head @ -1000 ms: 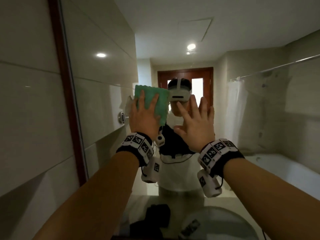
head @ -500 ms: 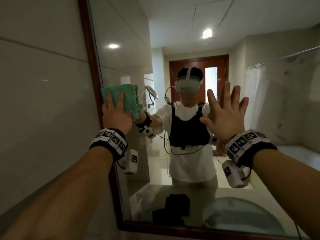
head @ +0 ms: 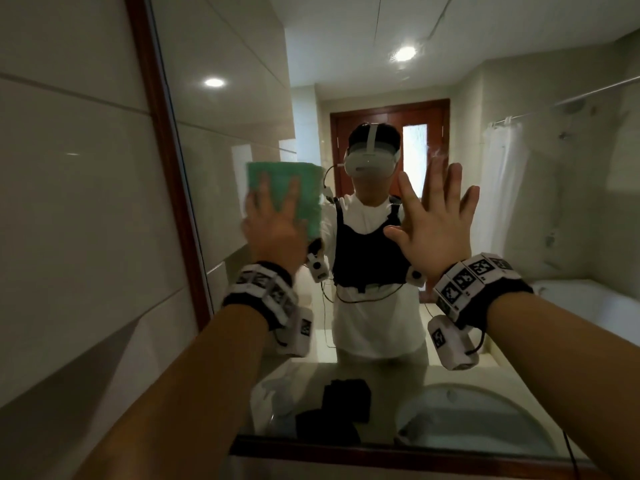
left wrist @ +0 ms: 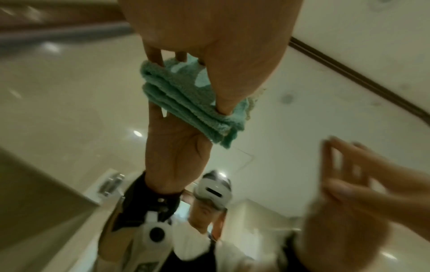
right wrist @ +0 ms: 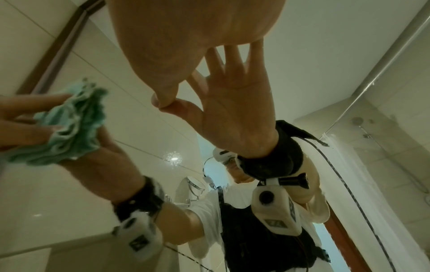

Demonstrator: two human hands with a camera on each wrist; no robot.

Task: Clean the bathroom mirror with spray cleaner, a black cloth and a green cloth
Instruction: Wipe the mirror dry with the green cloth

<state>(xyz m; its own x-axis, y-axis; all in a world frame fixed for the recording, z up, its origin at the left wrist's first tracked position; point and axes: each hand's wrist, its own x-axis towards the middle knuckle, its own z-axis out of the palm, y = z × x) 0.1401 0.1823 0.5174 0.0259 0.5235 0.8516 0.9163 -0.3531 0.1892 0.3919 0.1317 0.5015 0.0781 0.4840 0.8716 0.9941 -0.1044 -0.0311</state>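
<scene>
Left hand (head: 273,226) flat on folded green cloth (head: 287,192), fingers spread, pressing it to mirror (head: 346,64) glass. Cloth now further right, off the brown frame (head: 166,161) it sat by half a second ago. Right hand (head: 433,220) wide, fingers splayed, palm against glass, holding nothing, same spot as before. Black cloth (head: 346,400) visible only as reflection, low on counter.
</scene>
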